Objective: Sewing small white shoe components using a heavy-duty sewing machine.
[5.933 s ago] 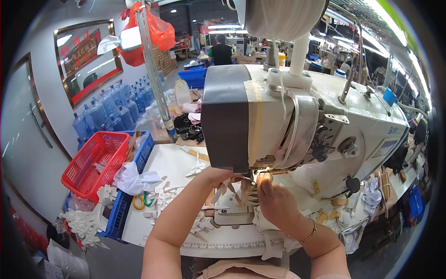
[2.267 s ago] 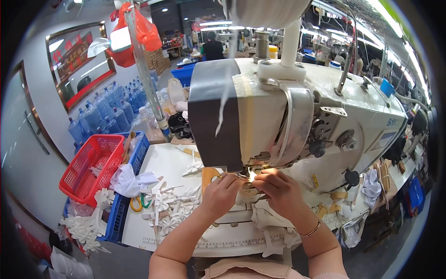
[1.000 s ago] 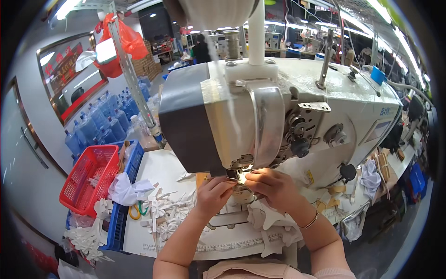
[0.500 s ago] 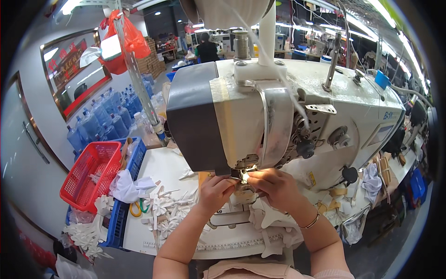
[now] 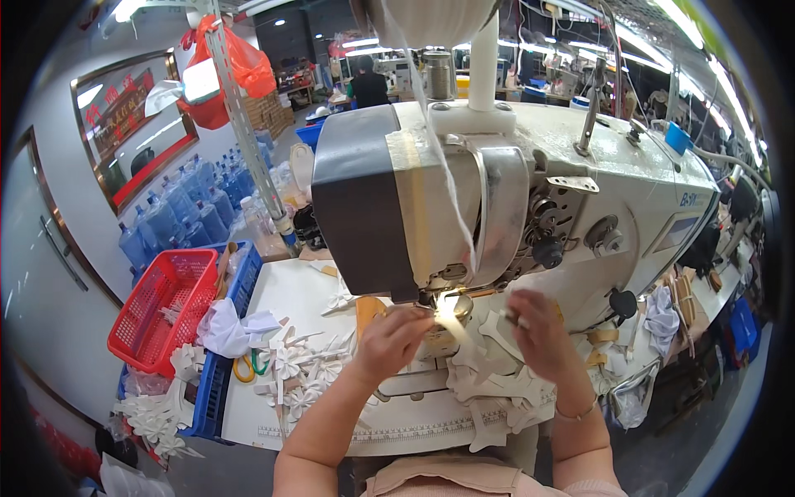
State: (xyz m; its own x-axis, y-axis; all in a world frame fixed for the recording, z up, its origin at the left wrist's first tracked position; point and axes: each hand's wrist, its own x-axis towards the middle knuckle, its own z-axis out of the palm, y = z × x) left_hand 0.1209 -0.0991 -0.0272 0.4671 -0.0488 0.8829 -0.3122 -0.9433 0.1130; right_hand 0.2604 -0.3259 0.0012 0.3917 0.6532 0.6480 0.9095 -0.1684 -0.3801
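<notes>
A white and grey sewing machine [image 5: 464, 199] stands before me, its small lamp lighting the needle area. Just left of the presser foot, my left hand [image 5: 389, 341] is closed in a pinch at the edge of a brightly lit white cut piece [image 5: 465, 341]. My right hand [image 5: 540, 333] is raised to the right of the needle, slightly blurred, its fingers curled; a small dark thing seems to show at the fingertips. Below it, more white cut pieces [image 5: 501, 385] lie heaped on the machine table [image 5: 331, 439]. Thread [image 5: 443, 157] hangs down in front of the machine head.
Left on the table are white flower-shaped pieces [image 5: 302, 373] and scissors with yellow and green handles [image 5: 245, 368]. A red basket [image 5: 149, 331] rests on a blue crate [image 5: 207, 398] at the table's left edge. Scraps and cloth [image 5: 660, 319] lie at the right.
My right hand has drawn away from the needle to the right. My left hand stays close by, shifted slightly right. The lit white piece now shows between them.
</notes>
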